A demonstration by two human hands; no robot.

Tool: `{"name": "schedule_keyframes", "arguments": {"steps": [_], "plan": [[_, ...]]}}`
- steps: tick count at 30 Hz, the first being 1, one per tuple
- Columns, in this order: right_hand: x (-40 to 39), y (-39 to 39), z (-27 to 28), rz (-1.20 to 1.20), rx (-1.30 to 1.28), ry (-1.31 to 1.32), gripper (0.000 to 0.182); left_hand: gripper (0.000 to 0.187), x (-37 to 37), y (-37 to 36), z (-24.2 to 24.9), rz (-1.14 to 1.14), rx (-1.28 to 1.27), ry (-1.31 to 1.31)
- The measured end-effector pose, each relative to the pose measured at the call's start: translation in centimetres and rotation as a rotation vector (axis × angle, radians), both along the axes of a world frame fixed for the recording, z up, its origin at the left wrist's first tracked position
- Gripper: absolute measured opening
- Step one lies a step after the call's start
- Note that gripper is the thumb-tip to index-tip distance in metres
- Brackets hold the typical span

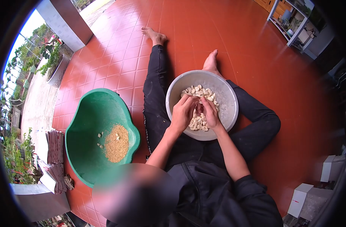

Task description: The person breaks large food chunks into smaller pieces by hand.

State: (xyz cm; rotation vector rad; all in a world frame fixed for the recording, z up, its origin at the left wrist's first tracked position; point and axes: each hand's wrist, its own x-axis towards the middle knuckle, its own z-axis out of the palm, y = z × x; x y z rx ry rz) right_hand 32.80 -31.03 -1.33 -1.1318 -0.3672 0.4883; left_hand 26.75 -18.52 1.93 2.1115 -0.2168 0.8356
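Observation:
My left hand (183, 112) and my right hand (210, 112) meet over a grey basin (228, 100) between my legs. Their fingers curl together at the tips; whatever they pinch is hidden. Under them, inside the basin, lies a heap of pale, lumpy off-white chunks (199, 123). To the left on the floor stands a large green tub (90, 109) with a wavy rim. Golden-brown grain-like bits (118, 147) are piled in it, with a few pale chunks (100, 145) beside and on top of them.
Red tiles (195, 26) cover the floor. Stacks of folded sacks or papers (55, 151) lie left of the tub. A pillar (65, 24) and a potted plant (59, 68) stand farther left. White boxes (301, 200) sit at lower right, a shelf (290, 22) at upper right.

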Motion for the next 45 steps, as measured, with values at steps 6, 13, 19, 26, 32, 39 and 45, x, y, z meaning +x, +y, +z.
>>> {"name": "schedule_keyframes", "arguments": {"steps": [6, 13, 19, 26, 32, 39, 45], "plan": [[0.6, -0.3, -0.3, -0.065, -0.023, -0.214, 0.026, 0.013, 0.0, -0.2, -0.2, -0.086, -0.441, 0.181], [-0.1, -0.6, 1.1, -0.167, -0.383, -0.629, 0.024, 0.019, 0.0, 0.4, -1.1, -0.005, -0.236, 0.356], [0.0, -0.5, 0.7, -0.188, -0.397, -0.659, 0.023, 0.024, -0.1, 0.6, -0.9, -0.118, -0.305, 0.466], [0.2, -0.4, 0.6, -0.204, -0.45, -0.814, 0.025, 0.028, 0.0, 1.0, -1.8, -0.196, -0.524, 0.517], [0.3, -0.6, 0.2, -0.139, -0.485, -0.812, 0.026, 0.025, 0.1, 1.3, -1.6, -0.232, -0.557, 0.537], [0.3, -0.5, -0.2, -0.099, -0.462, -0.75, 0.026, 0.022, 0.2, 1.1, -2.8, -0.149, -0.46, 0.513], [0.1, -0.4, -0.9, -0.105, -0.519, -0.693, 0.028, 0.024, 0.4, 1.2, -3.4, -0.083, -0.392, 0.5]]}}
